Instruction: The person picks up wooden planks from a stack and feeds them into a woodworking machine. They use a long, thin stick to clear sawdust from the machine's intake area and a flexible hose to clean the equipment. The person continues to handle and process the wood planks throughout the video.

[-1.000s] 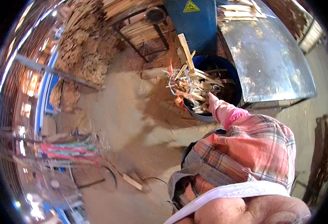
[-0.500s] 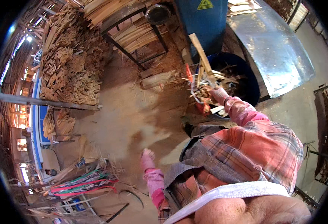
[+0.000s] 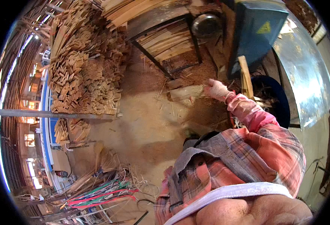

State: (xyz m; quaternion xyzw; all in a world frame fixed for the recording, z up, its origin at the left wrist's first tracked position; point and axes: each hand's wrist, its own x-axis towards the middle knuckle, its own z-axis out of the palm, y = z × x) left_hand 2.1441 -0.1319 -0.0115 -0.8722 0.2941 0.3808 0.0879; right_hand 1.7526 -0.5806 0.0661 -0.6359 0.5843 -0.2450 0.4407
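- Wood scraps (image 3: 262,102) lie in a blue tub (image 3: 284,108); a long stick (image 3: 246,77) stands among them, probably too tall to lie flat;
- gloved right hand (image 3: 216,90), left of the tub, fingers curled; I cannot tell if it holds anything;
- left hand (image 3: 167,172), mostly hidden by the shirt (image 3: 277,146); grip unclear, cannot tell.

From the wearer's head, the one view faced steeply downward: the plaid shirt (image 3: 253,157) lay very near, the right hand (image 3: 217,91) farther off, the floor (image 3: 142,122) beyond, its right side curving toward the rim.
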